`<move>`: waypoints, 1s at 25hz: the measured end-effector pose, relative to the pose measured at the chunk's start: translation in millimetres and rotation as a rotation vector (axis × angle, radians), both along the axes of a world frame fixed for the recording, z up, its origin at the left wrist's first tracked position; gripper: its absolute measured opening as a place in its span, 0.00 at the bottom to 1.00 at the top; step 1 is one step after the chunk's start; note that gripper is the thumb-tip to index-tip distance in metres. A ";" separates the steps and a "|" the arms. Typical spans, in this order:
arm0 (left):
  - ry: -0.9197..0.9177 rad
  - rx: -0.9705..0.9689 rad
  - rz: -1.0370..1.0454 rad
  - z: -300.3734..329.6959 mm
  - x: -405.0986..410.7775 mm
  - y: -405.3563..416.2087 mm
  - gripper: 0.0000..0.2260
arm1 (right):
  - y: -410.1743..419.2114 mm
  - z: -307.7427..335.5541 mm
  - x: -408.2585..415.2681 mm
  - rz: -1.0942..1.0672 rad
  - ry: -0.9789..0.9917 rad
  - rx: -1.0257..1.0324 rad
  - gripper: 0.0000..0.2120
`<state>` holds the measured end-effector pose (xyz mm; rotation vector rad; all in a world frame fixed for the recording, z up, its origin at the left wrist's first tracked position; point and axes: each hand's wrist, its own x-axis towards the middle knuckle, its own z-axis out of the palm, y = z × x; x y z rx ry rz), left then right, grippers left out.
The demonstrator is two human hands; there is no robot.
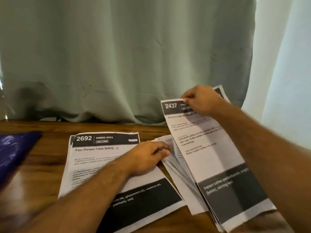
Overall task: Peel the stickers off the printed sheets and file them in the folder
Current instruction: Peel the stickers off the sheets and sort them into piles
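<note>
A printed sheet headed 2692 (pixel 94 148) lies flat on the wooden table (pixel 42 174). To its right a stack of printed sheets (pixel 178 167) fans out. The top sheet, headed 2437 (pixel 210 157), is lifted at its far end. My right hand (pixel 203 100) pinches that sheet at its top edge. My left hand (pixel 148 157) lies across the 2692 sheet, with its fingers on the edges of the lower sheets in the stack. A blue plastic folder (pixel 13 152) rests at the far left. I cannot make out any sticker.
A pale green curtain (pixel 126 56) hangs right behind the table's far edge. A lighter curtain panel (pixel 286 64) hangs at the right. Bare wood shows between the folder and the sheets.
</note>
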<state>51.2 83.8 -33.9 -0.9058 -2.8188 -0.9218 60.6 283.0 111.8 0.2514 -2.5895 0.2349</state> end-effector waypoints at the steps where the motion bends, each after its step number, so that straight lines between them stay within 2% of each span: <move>1: -0.017 -0.066 0.001 -1.3 -0.3 2.4 0.14 | 20.1 -16.5 3.2 0.003 -0.003 -0.073 0.11; 7: 0.086 -0.159 0.127 -5.6 -9.6 11.5 0.16 | 83.1 -105.8 5.6 0.052 0.148 -0.444 0.08; 11: -0.118 -0.159 0.273 16.8 -21.1 25.6 0.19 | 90.2 -110.6 14.4 0.079 -0.007 -0.368 0.12; 14: -0.103 -0.178 0.426 30.8 -41.7 51.8 0.25 | 93.0 -117.3 13.5 0.047 -0.168 -0.311 0.14; 16: -0.062 -0.023 0.485 23.2 -52.6 70.0 0.21 | 94.3 -120.5 11.6 0.034 -0.198 -0.285 0.14; 20: -0.068 0.324 0.437 5.2 -59.2 84.7 0.07 | 96.9 -117.7 10.4 0.042 -0.140 -0.305 0.12; 22: -0.078 0.535 0.442 5.4 -59.7 80.3 0.05 | 96.1 -118.1 10.0 0.023 -0.117 -0.329 0.10; 25: -0.123 0.643 0.473 4.3 -57.5 72.3 0.05 | 94.7 -117.1 10.2 0.033 -0.106 -0.393 0.10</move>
